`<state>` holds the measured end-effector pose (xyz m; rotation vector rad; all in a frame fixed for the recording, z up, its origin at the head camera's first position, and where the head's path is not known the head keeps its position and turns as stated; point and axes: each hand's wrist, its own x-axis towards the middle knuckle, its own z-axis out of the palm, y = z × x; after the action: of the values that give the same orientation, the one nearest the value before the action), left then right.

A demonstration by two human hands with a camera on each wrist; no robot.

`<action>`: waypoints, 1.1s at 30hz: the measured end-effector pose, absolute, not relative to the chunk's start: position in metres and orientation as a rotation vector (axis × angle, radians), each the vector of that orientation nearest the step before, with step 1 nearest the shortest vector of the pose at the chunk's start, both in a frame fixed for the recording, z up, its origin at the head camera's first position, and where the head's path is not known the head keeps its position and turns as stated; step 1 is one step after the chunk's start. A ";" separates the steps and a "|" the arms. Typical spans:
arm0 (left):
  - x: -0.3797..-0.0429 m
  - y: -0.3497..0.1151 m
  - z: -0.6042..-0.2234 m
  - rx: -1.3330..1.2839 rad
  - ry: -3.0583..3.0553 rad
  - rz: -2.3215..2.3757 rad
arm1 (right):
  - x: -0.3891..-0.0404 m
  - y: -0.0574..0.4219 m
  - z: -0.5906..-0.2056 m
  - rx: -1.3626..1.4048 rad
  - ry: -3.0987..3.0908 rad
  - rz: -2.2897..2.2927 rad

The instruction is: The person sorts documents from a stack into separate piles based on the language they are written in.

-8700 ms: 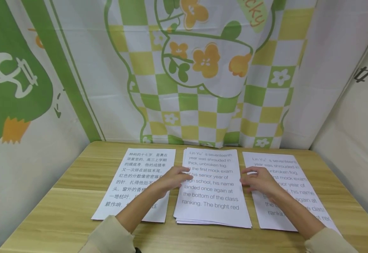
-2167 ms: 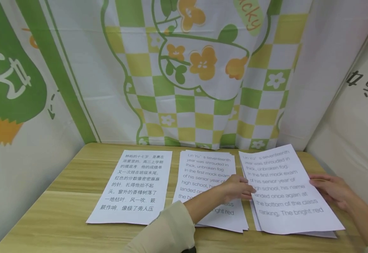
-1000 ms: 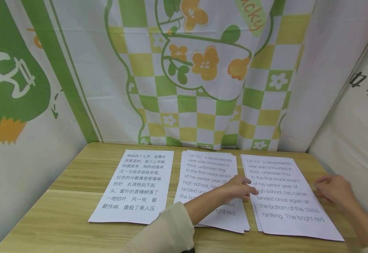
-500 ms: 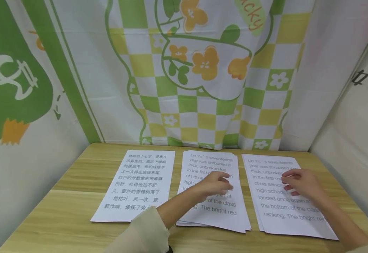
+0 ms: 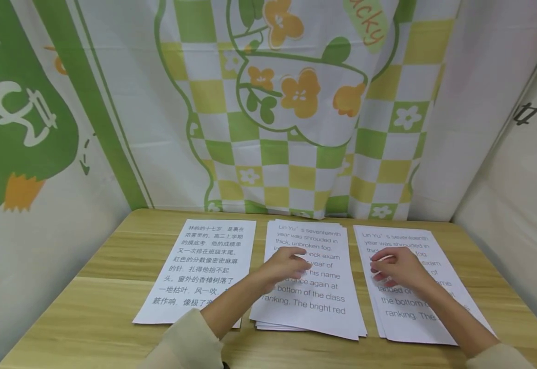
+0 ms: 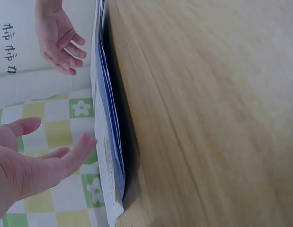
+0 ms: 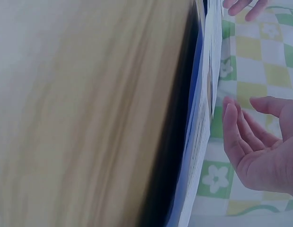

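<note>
Left hand (image 5: 282, 266) over middle pages (image 5: 316, 287), right hand (image 5: 401, 267) over right pages (image 5: 399, 307), contact hard to tell

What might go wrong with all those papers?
Sheets in the middle pile poke out unevenly, so a corner might catch and bend. The middle pile and the right pile show the same English words on top, so they might get mixed up. And the left arm reaches across part of the Chinese page, so it might brush that page out of place.
</note>
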<state>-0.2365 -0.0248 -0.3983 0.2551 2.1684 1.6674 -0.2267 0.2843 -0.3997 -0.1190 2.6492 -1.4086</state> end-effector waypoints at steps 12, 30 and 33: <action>-0.238 -0.049 -0.399 0.146 2.242 1.613 | -0.234 0.261 -0.412 -0.130 2.395 -1.603; -0.244 -0.074 -0.401 0.033 2.247 1.686 | -0.237 0.251 -0.407 -0.034 2.356 -1.655; -0.245 -0.075 -0.402 0.032 2.247 1.700 | -0.237 0.251 -0.406 -0.021 2.370 -1.647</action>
<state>-0.2449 -0.0750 -0.4021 0.0320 2.2470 1.7003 -0.2371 0.2509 -0.4063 -0.0211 2.3704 -1.6468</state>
